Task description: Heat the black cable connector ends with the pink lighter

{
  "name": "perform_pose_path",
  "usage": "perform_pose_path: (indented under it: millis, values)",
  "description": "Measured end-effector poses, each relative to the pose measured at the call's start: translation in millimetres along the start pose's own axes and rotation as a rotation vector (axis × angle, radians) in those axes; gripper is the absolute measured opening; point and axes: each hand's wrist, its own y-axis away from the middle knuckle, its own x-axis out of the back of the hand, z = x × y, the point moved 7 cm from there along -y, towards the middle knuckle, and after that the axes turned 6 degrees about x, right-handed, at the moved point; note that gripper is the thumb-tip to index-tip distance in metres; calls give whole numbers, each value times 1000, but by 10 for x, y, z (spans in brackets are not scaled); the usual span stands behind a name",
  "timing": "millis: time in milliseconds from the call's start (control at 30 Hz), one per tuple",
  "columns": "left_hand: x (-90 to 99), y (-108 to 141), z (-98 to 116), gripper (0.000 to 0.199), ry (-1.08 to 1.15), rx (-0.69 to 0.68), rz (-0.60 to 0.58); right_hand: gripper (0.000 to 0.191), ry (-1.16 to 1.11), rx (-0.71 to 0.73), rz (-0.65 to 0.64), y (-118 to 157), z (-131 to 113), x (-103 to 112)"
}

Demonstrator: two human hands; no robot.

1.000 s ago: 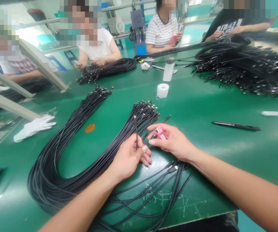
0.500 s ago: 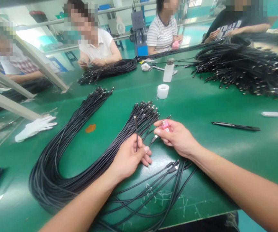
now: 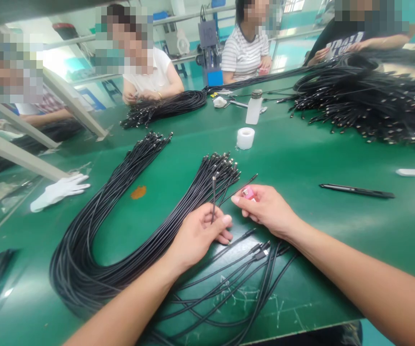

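the left hand point(image 3: 198, 235) pinches a black cable point(image 3: 213, 199) between thumb and curled fingers, its metal plug pointing up and far. the right hand's point(image 3: 267, 210) fingers press together on a small pink piece point(image 3: 248, 193), partly hidden. loose cables point(image 3: 254, 269) lie near, under both hands. a u-shaped cable bundle point(image 3: 81, 269) curves left across the green workbench point(image 3: 294, 158), its plug ends just far of the hands. a white cloth glove point(image 3: 59, 192) lies left, a white tape roll point(image 3: 245, 138) far.
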Motion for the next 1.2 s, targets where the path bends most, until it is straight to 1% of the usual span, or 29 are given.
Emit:
perform_pose_path:
  millis: [67, 167, 300, 400, 533, 700, 833, 967, 1133, 1200]
  values:
    - [3, -7, -16, 34, 20, 7, 2, 25, 24, 50, 15, -6, -21, 20]
    - [-31, -4, -45, 39, 35, 20, -32, 25, -29, 99, 33, 0, -55, 34]
    - [-98, 17, -64, 38, -113, 11, -70, 38, -133, 138, -1, 29, -117, 0]
    - [-104, 23, -69, 37, -181, -8, -62, 40, -171, 171, -60, 51, -162, -43]
    - [-70, 15, -95, 36, -199, -2, -52, 43, -219, 143, -98, 59, -152, -65]
    - [-31, 17, -91, 36, -229, -15, -46, 44, -292, 89, -105, 63, -128, -81]
    - [2, 16, -55, 35, -235, -41, -21, 46, -355, 63, -102, 63, -117, -97]
    - [31, 16, -25, 33, -248, -63, 14, 46, -413, 45, -64, 40, -110, -62]
    - [60, 38, 2, 31, -319, -66, 85, 37, -500, 72, 69, -33, -101, 96]
    - [69, 42, 4, 31, -339, -57, 98, 32, -499, 95, 101, -62, -106, 155]
